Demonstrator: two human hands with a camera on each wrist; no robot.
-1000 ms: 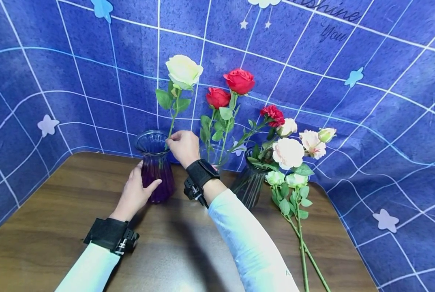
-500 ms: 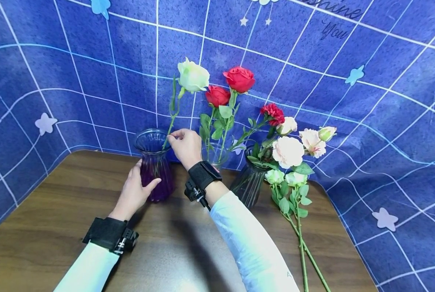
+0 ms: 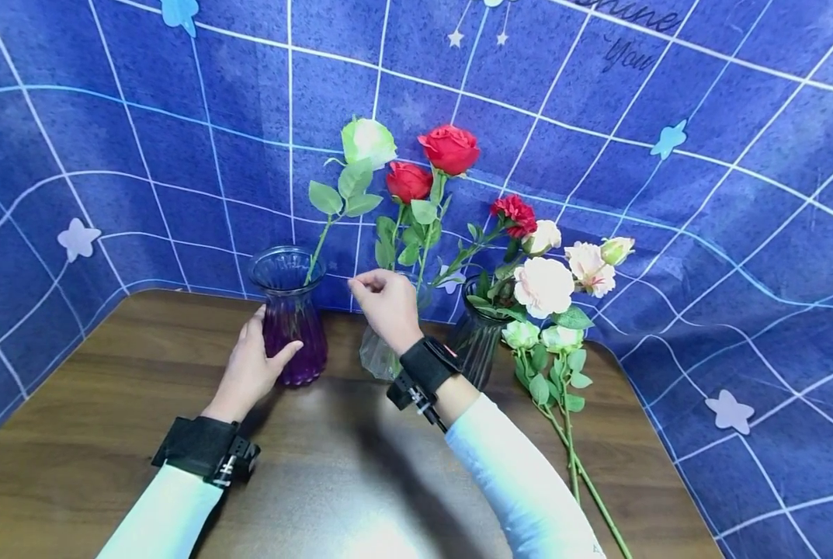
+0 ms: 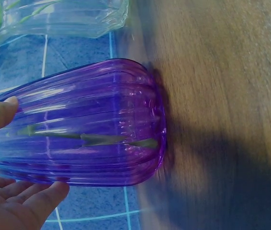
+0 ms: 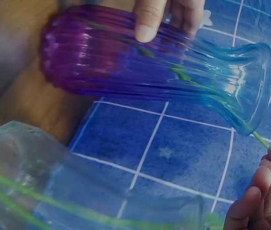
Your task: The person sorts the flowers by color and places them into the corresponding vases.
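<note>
A purple-and-blue ribbed glass vase (image 3: 295, 334) stands upright on the table at the left. My left hand (image 3: 254, 361) holds its side, thumb in front and fingers round the far side. One pale green-white rose (image 3: 369, 144) stands in this vase, leaning right, its stem (image 4: 102, 139) seen through the glass. My right hand (image 3: 388, 307) is to the right of the vase rim, in front of a clear glass vase (image 3: 376, 353). In the head view its fingertips are apart from the rose stem, with thumb and forefinger near each other and nothing visible between them.
Two red roses (image 3: 449, 149) stand in the clear vase. A dark glass vase (image 3: 473, 341) beside it holds a red carnation (image 3: 514, 215) and pale pink flowers (image 3: 544, 286). Two green-white roses (image 3: 562, 338) lie at the right of the wooden table (image 3: 304, 473). A blue cloth hangs behind.
My right hand has let go of the rose stem and moved right, away from the vase. The rose has turned, its leaves now facing forward. My left hand stays on the purple vase.
</note>
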